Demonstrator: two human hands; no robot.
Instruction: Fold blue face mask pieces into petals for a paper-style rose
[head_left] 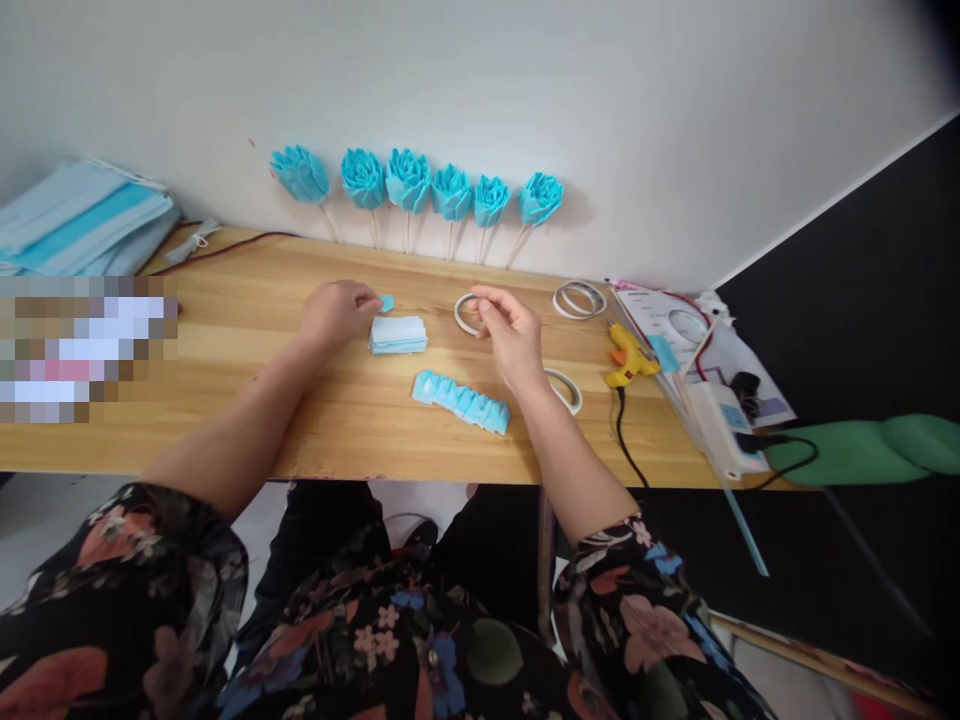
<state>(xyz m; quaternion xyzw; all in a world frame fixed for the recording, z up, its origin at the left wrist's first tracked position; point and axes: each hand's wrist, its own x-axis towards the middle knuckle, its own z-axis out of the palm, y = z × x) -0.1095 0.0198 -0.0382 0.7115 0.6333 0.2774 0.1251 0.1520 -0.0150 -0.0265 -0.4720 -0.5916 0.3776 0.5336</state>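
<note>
Pinched in the fingertips of my left hand [339, 315] is a small blue fabric piece [386, 302]. My right hand [511, 328] grips a thin roll of white tape [459, 314] by its ring. Between and just below the hands lies a stack of pale blue fabric pieces [398, 336]. Closer to me, a row of overlapping folded blue pieces [461, 400] rests on the wooden table [360, 430]. Another tape roll [568, 391] is partly hidden behind my right wrist.
Several blue fabric roses [409, 180] on sticks lean against the wall. Stacked face masks [90, 215] are at far left. On the right are more tape rolls [579, 299], a yellow glue gun [630, 355], papers [675, 320], a power strip [724, 425] and a green object [862, 450].
</note>
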